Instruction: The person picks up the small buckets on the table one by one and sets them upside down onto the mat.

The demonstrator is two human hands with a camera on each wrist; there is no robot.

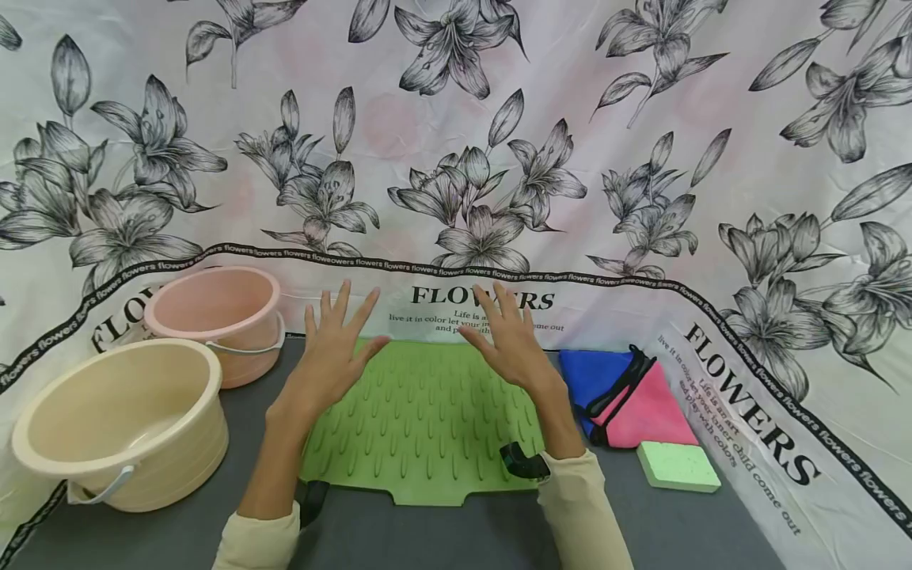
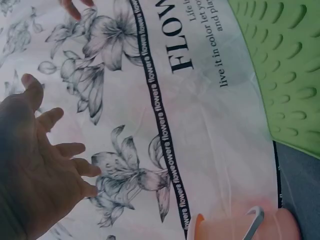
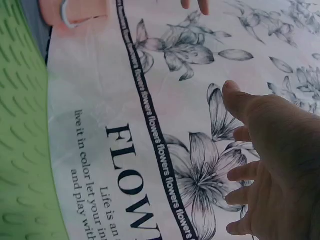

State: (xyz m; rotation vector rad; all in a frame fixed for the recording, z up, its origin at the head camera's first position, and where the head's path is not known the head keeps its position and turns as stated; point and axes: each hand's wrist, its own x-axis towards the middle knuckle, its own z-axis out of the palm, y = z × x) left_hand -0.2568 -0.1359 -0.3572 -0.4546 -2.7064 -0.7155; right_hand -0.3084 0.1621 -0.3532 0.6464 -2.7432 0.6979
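Note:
Both hands hover with spread fingers above a green ridged washboard mat (image 1: 427,427) on the grey table. My left hand (image 1: 331,360) is over the mat's left side, and nothing is in it. Over the right side is my right hand (image 1: 509,340), likewise holding nothing. In the left wrist view the left hand (image 2: 45,165) shows its fingers apart against the printed cloth. The right wrist view shows the right hand (image 3: 280,165) with thumb and fingers apart, touching nothing.
At left stand a cream bucket (image 1: 178,443) and, behind it, a pink bucket (image 1: 249,360). To the right lie a blue and pink cloth item (image 1: 648,412) with black cords and a pale green block (image 1: 678,467). A flower-printed cloth (image 1: 342,305) hangs behind.

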